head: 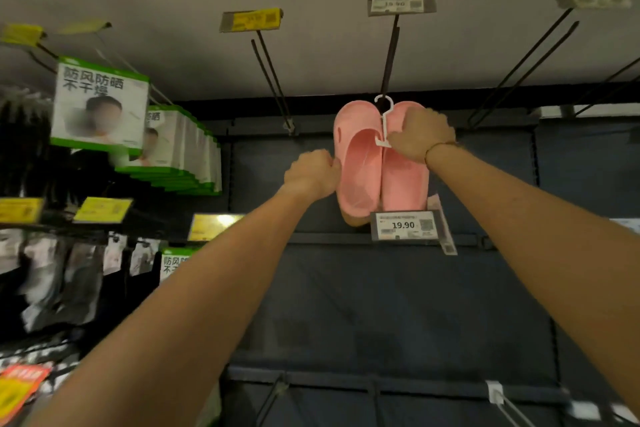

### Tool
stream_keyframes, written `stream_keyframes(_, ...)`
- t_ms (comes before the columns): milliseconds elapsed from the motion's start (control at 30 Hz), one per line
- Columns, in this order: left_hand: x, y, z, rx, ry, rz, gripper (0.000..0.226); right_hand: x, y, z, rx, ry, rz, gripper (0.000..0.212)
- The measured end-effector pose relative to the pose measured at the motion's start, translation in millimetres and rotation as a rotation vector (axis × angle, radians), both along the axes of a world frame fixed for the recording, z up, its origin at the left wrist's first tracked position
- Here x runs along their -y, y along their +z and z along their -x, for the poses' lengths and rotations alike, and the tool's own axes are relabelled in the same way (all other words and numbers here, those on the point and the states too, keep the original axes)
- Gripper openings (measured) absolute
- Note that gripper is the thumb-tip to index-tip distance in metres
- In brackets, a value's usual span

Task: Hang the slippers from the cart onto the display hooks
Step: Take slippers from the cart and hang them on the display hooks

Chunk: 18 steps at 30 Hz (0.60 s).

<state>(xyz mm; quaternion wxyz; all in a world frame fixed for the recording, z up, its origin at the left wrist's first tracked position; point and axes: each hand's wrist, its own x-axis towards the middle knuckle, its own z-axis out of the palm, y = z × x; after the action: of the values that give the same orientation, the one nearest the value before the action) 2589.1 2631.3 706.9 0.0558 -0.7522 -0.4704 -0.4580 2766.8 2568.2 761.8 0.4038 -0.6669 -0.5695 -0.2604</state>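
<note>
A pair of pink slippers hangs sole to sole on a white plastic hanger. The hanger's loop sits around the dark display hook that juts out under a 19.90 price tag. My left hand pinches the left edge of the left slipper. My right hand grips the top of the right slipper beside the hanger stem. Both arms reach up from the bottom of the view. The cart is out of sight.
Empty double-wire hooks stick out to the left and right. Green-and-white packets hang at the left, dark packaged goods below them. A second 19.90 tag sits under the slippers. The dark back panel has bare rails.
</note>
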Motion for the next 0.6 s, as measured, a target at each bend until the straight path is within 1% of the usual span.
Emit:
stream_keyframes(67, 31, 2, 28, -0.071, 0.084, -0.035, 0.031, 20, -1, 46, 0.15, 0.09, 0.168, 0.042)
stream_keyframes(133, 63, 3, 61, -0.19, 0.126, 0.024, 0.033, 40, -9, 100, 0.279, 0.134, 0.334, 0.039)
stream_keyframes(200, 91, 0, 99, -0.329, 0.147, 0.212, 0.032, 55, -21, 150, 0.316, 0.176, 0.499, 0.029)
stream_keyframes(300, 128, -15, 164, -0.453, 0.216, 0.535, 0.029, 66, -50, 214, 0.349, 0.236, 0.697, 0.031)
stream_keyframes(367, 151, -34, 213, -0.483, 0.279, 0.649, 0.032, 73, -73, 259, 0.341, 0.318, 0.8, 0.03)
stream_keyframes(433, 170, -58, 262, -0.492, 0.348, 0.71, 0.033, 88, -99, 310, 0.367, 0.421, 0.871, 0.028)
stream_keyframes(533, 199, -104, 340, -0.476, 0.459, 0.811, 0.035, 105, -137, 388, 0.406, 0.578, 0.89, 0.027)
stream_keyframes(600, 223, -137, 392, -0.45, 0.506, 0.862, 0.032, 123, -169, 443, 0.447, 0.7, 0.923, 0.027)
